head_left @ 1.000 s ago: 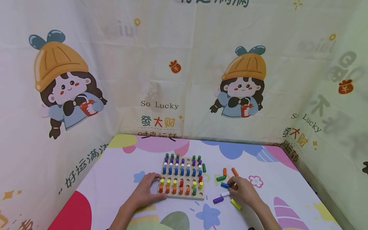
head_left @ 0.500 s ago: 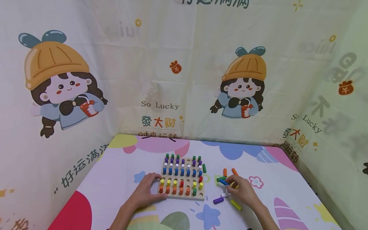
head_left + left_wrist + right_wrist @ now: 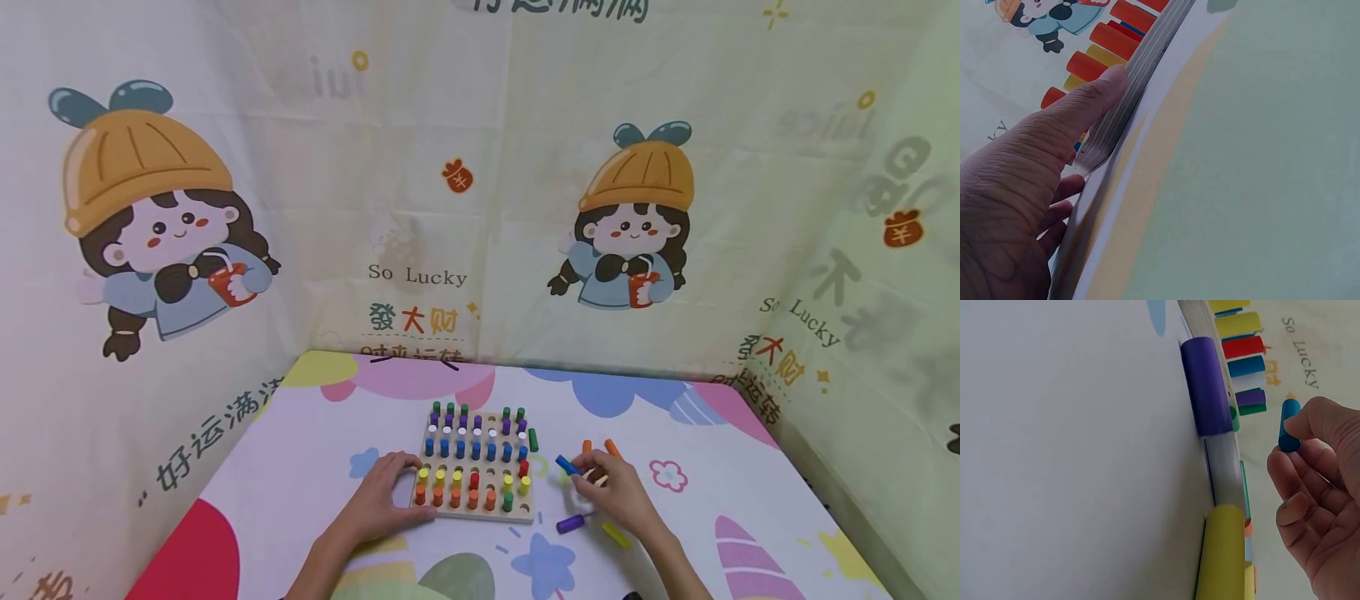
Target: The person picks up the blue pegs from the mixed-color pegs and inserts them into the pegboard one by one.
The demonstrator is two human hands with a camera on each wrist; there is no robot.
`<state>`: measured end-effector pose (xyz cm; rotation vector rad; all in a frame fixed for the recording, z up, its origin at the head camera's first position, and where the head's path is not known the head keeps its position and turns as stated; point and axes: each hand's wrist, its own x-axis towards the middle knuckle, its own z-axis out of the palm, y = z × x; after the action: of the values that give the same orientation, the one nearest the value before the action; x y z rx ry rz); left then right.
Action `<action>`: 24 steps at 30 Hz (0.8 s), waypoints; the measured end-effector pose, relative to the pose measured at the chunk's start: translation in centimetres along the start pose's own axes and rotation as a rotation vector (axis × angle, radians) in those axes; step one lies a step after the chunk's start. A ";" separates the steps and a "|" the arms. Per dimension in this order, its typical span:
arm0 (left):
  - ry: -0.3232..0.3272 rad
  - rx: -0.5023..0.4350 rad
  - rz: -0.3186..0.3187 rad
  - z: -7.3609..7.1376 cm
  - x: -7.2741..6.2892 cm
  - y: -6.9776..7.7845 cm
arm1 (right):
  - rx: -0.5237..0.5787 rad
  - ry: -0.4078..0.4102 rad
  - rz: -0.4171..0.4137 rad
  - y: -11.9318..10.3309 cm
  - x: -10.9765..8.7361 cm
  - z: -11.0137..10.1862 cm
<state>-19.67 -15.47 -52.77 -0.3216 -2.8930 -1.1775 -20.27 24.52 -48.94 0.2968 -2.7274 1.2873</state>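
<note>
A wooden pegboard (image 3: 480,514) with rows of coloured pegs lies on the table. My left hand (image 3: 377,502) grips its near left corner, thumb on the front edge and fingers along the left side; the left wrist view shows the thumb (image 3: 1094,94) beside the orange pegs. To the right of the board, my right hand (image 3: 621,493) pinches a blue peg (image 3: 567,465) between thumb and fingers, raised over the table. Below that hand lie a purple peg (image 3: 570,524), a yellow peg (image 3: 617,534) and a white peg (image 3: 1225,472). Some loose pegs are partly hidden behind it.
Two orange pegs (image 3: 612,448) lie beyond the right hand. A green peg (image 3: 533,439) sits against the board's right side. Several holes in the board hold no peg. A printed cloth covers the table (image 3: 667,417), and printed curtains (image 3: 510,250) hang around it.
My right hand has picked up the blue peg from among the loose pegs and moved it up and left, closer to the board. The left hand has stayed on the board.
</note>
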 end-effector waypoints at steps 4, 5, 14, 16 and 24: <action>0.004 0.003 0.006 0.0 0.0 0.0 | 0.014 -0.003 0.006 -0.5 0.2 0.5; 0.004 0.003 0.008 0.0 0.0 0.0 | 0.017 -0.003 0.003 -0.6 0.3 0.6; 0.002 0.005 0.020 0.1 -0.1 -0.1 | 0.051 0.022 -0.046 -1.6 0.7 1.6; 0.004 0.004 0.022 0.1 0.0 -0.1 | 0.056 0.028 -0.055 -1.8 0.7 1.7; 0.004 -0.001 0.022 0.1 0.1 -0.2 | 0.079 0.017 -0.003 -3.0 1.1 1.9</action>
<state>-19.77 -15.54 -52.93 -0.3494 -2.8782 -1.1756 -20.67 21.07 -47.70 0.2955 -2.6657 1.3920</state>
